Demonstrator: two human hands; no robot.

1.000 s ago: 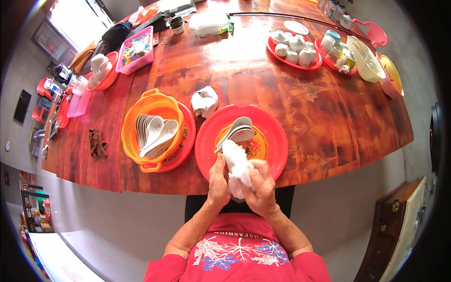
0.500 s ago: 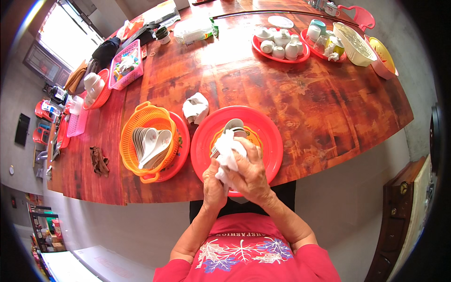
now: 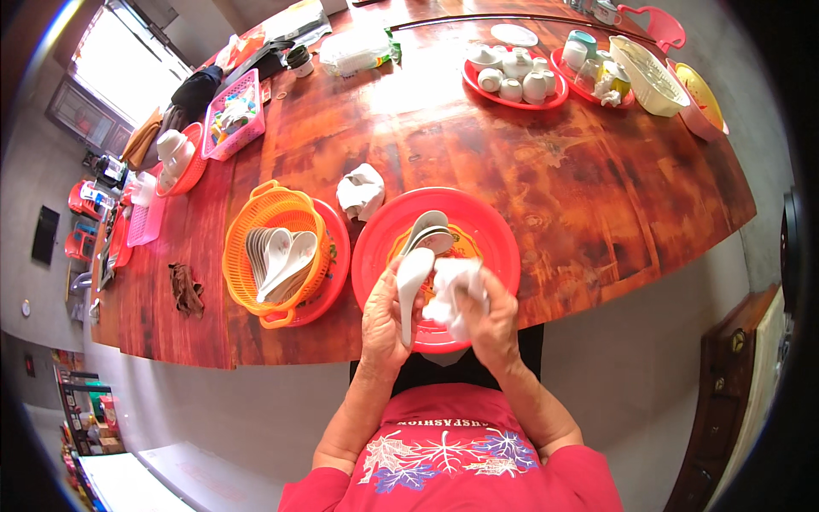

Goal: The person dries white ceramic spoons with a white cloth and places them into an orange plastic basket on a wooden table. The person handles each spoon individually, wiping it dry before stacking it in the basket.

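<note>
A white soup spoon [image 3: 412, 277] is held in my left hand [image 3: 384, 317], its bowl pointing away from me. My right hand [image 3: 496, 322] grips a bunched white cloth [image 3: 455, 294] just to the right of the spoon, apart from it. Both hands are above the near part of a red round tray [image 3: 502, 230]. Several more soup spoons [image 3: 432, 230] lie stacked on the tray beyond my hands. To the left, an orange colander basket [image 3: 271, 200] holds a fanned row of white soup spoons [image 3: 281, 260] and stands partly on another red tray [image 3: 339, 247].
A crumpled white cloth [image 3: 361, 193] lies behind the trays, a brown rag [image 3: 185, 290] at the left. Farther off are a red tray of white cups [image 3: 512, 104], a cream basket [image 3: 648, 81] and a pink basket [image 3: 243, 141]. The wooden table's near edge [image 3: 589, 299] curves right.
My hands have parted. The spoon, earlier hidden by the cloth, now shows in my left hand. My right hand has moved right with the cloth.
</note>
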